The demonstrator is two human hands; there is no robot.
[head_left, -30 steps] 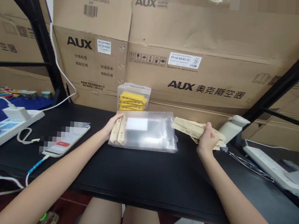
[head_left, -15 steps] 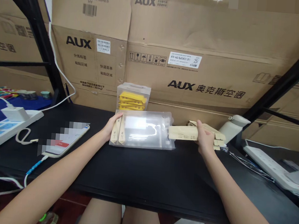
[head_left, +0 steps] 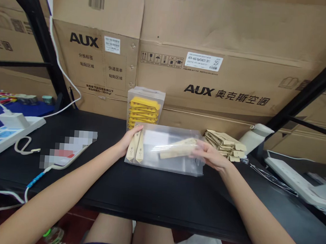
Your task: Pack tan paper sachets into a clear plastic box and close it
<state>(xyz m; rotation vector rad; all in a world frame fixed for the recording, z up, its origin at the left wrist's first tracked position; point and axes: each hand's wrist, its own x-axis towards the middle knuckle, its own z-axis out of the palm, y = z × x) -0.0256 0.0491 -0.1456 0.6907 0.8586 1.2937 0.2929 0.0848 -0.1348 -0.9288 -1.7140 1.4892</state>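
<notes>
1. Left hand (head_left: 130, 139) rests at the 9 o'clock end of a clear plastic box (head_left: 164, 152) lying flat on the black tabletop (head_left: 151, 192). Fingers are curled around that end, touching the box and the two kraft sachets (head_left: 136, 150) stood inside against it; a loose steadying hold, as far as I can judge.
2. Right hand (head_left: 209, 157) is at the box's 3 o'clock open end, fingers narrowed on one kraft sachet (head_left: 178, 148). That sachet lies tilted, most of its length already within the clear walls, its far tip pointing toward 9 o'clock.
3. Loose stack of kraft sachets (head_left: 225, 144) sits at 2 o'clock of the box, near it but apart, on the tabletop.
4. A second clear box (head_left: 145, 107) stands upright at 11 o'clock, just behind the first, packed full with yellow sachets.
5. Progress, by judgement: two sachets seated, a third partly in, most of the box unfilled; the stack is what remains. Early stage.
6. Surroundings: phone (head_left: 64, 152) on a cable at 9 o'clock; power strip (head_left: 6, 132) farther toward 9; white bottle (head_left: 253, 138) lying at 3 o'clock beyond the stack; another power strip (head_left: 296, 181) at 4 o'clock; AUX cardboard cartons (head_left: 214, 47) along the back at 12 o'clock.
</notes>
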